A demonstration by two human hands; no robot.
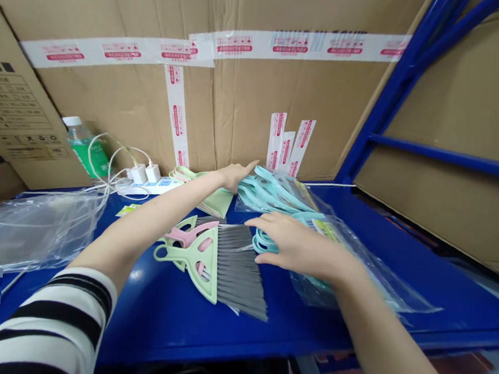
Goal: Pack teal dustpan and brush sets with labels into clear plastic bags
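My left hand [235, 176] reaches to the back of the blue shelf, at the left end of a stack of light-blue plastic pieces [270, 191]; one finger points out and the others are partly hidden. My right hand [277, 238] is over the looped ends of more light-blue pieces [264, 243], thumb and fingers apart. Both blue groups lie in clear plastic bags [368, 265]. Left of my right hand lie green and pink brushes [201, 255] with grey bristles [243, 267]. Behind them, partly under my left forearm, are light-green dustpans [216, 203].
A power strip [161, 187] with white chargers and cables stands at the back left, beside a green-labelled bottle [88, 151]. A crumpled clear bag [38, 231] lies at left. Cardboard boxes [247, 100] rise behind; a blue metal frame [394, 106] stands at right.
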